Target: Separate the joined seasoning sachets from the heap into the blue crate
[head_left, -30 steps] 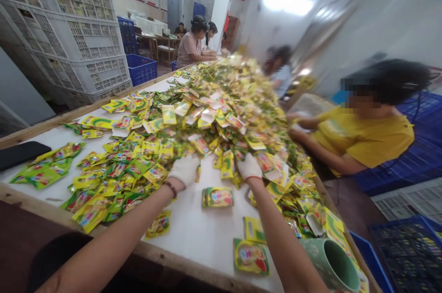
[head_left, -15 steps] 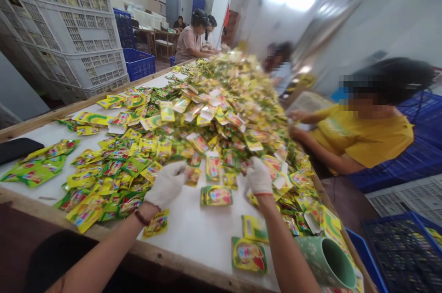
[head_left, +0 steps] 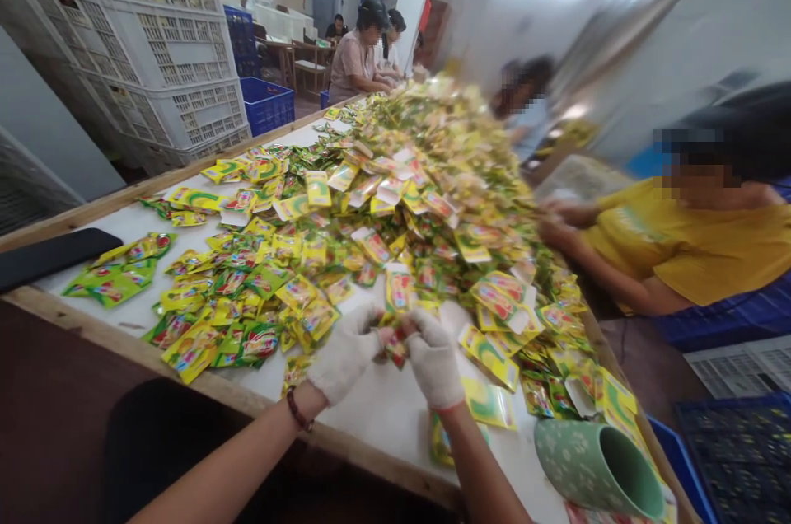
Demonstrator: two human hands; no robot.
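Both my hands meet over the white tabletop near the front edge, in white gloves with bare fingertips. My left hand (head_left: pixel 349 349) and my right hand (head_left: pixel 433 357) are closed on a small candy packet (head_left: pixel 394 349), red and green, pinched between them. Just behind the fingers an open small box (head_left: pixel 399 287) with a white flap lies on the table. A large heap of yellow and green packets and boxes (head_left: pixel 346 203) spreads beyond my hands. By my right wrist lies a flat yellow box (head_left: pixel 489 402); another is partly hidden under that forearm.
A green flowered cup (head_left: pixel 578 458) lies on its side at the right corner. A black phone (head_left: pixel 58 256) rests at the left edge. White crates (head_left: pixel 142 38) are stacked on the left. A person in a yellow shirt (head_left: pixel 698 240) sits at right; others sit farther back.
My hands were apart over the table and have come together on a packet. The boxed stack that lay between them is no longer visible there. The view has turned slightly left.
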